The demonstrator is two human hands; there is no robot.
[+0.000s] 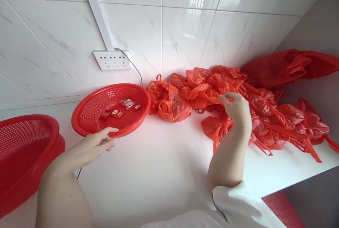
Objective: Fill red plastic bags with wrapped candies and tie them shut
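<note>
A round red plastic basket [82,115] with mesh sides stands against the tiled wall, tilted toward me. Several small printed packets [117,114] lie on its bottom. My left hand [102,139] is closed on the front rim, fingers over and under the edge. On the right, my right hand [235,106] pinches part of a red plastic bag [212,98] in a long heap of knotted bags. The fingertips are partly hidden by the hand itself. One rounded bag [172,102] sits at the heap's left end, close beside the basket.
Another red basket [29,164] stands at the far left. A power strip [112,60] is fixed to the wall, its cable running down behind the basket. A larger red bag [278,67] lies in the right corner. The white tabletop [153,171] ends at the lower right.
</note>
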